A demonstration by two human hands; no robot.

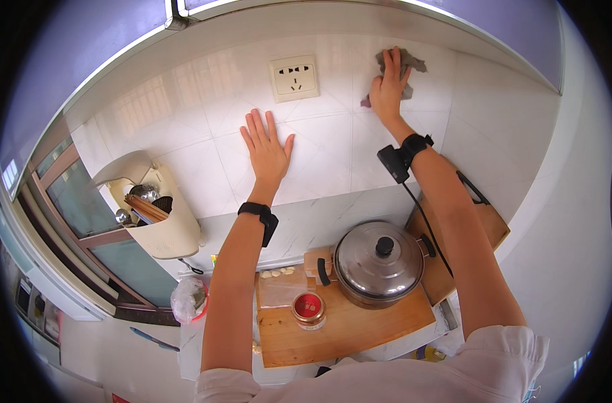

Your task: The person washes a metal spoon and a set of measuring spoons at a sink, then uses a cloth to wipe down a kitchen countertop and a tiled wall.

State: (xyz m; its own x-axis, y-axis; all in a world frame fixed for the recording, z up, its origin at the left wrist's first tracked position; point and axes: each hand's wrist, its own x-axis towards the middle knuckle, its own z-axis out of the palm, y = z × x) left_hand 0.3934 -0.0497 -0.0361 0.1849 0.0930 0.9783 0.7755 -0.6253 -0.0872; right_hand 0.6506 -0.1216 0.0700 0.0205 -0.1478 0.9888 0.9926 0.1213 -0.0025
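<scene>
My right hand point(390, 90) presses a crumpled grey-brown cloth point(412, 61) against the white tiled wall point(326, 146), high up to the right of a wall socket point(295, 78). The cloth spreads out beneath my fingers. Below and left of the socket, my left hand point(267, 148) rests on the tiles, palm down, fingers apart and holding nothing. Both wrists wear black bands, and a cable runs down from a black device at the right one.
A lidded steel pot point(379, 262) and a red-lidded jar point(308, 310) stand on a wooden board point(346, 327) below. A utensil holder point(167, 221) hangs left on the wall. Wall cabinets point(99, 40) overhang the tiles. Another board point(479, 229) leans at right.
</scene>
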